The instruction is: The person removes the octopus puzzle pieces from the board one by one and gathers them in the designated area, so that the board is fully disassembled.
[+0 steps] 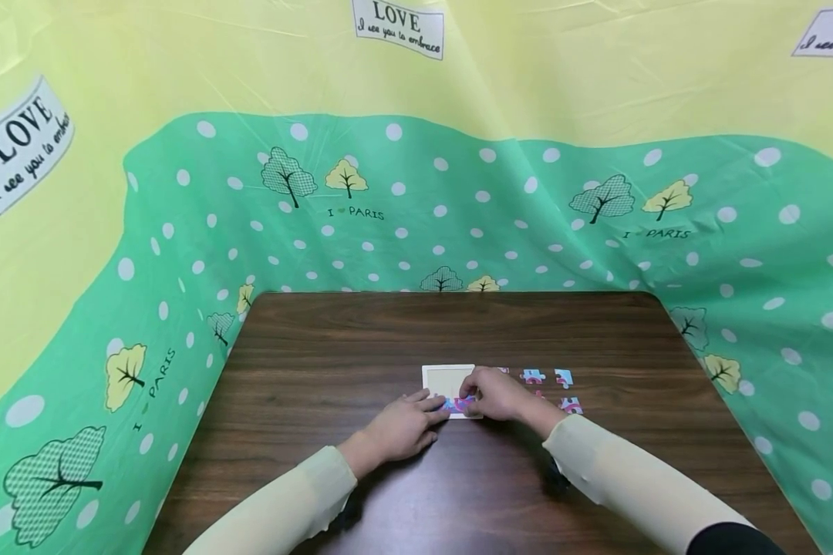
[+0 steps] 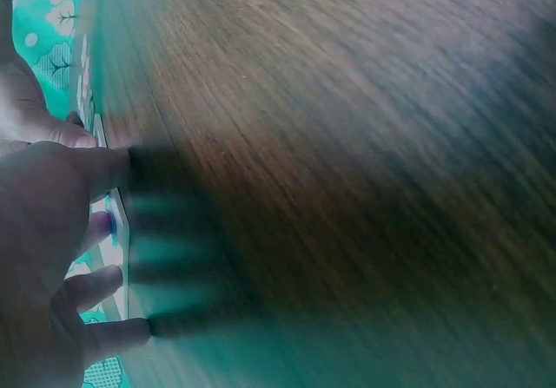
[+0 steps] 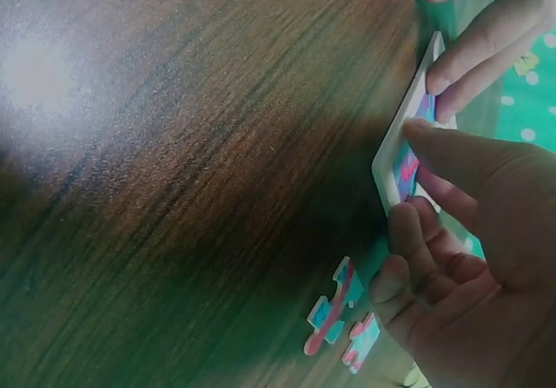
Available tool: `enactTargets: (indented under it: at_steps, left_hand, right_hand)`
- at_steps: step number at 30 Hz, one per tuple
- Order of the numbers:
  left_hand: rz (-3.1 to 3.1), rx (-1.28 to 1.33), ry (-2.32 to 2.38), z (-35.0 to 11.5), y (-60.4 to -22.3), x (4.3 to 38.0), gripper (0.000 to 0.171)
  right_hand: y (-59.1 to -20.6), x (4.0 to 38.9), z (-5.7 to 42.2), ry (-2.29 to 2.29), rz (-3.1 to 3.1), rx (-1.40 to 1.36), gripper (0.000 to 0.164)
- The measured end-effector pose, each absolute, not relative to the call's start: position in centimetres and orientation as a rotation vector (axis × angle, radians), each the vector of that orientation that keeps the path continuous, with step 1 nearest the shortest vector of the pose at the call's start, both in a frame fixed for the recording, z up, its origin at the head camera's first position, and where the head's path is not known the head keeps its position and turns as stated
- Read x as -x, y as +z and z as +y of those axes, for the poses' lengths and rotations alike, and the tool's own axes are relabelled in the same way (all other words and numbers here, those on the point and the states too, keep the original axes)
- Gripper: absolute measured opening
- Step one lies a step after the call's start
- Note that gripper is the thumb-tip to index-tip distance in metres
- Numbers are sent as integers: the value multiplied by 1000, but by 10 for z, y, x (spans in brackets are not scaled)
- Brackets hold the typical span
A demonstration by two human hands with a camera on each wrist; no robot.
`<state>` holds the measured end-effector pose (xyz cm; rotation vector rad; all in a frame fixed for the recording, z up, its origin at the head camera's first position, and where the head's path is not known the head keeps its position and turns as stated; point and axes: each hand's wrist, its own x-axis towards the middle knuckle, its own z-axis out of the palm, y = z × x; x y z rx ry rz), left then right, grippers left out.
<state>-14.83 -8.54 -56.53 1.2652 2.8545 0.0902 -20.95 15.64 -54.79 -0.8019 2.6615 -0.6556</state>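
Observation:
A white puzzle tray lies on the table with blue and pink puzzle pieces along its near edge. My left hand rests at the tray's near left, fingers extended; fingertips touch the pieces there. My right hand bends over the tray's near right corner. In the right wrist view, the right thumb and fingers grip around a blue and pink puzzle piece lying in the tray; the other fingers curl beside the rim. The left wrist view shows my left hand spread along the tray's edge.
Right of the tray lie several loose puzzle pieces, some partly hidden by the right hand and arm. They rest on a dark wooden table. A green and yellow printed cloth hangs behind and beside it.

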Motion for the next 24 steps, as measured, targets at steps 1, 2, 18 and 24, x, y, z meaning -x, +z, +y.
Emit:
enactTargets:
  at_steps: [1, 2, 18, 24]
  left_hand:
    - [2854, -1262, 86, -85, -565, 148, 50]
    - [2853, -1259, 84, -85, -565, 147, 50]
    - [2875, -1217, -2, -81, -563, 144, 51]
    - [2874, -1204, -4, -81, -565, 143, 52]
  right_hand:
    - [-548, 209, 156, -654, 2656, 794, 19]
    - [-547, 209, 156, -653, 2651, 787, 18]
    - [-545, 210, 152, -630, 2676, 783, 22]
    - [-543, 211, 153, -654, 2672, 773, 24]
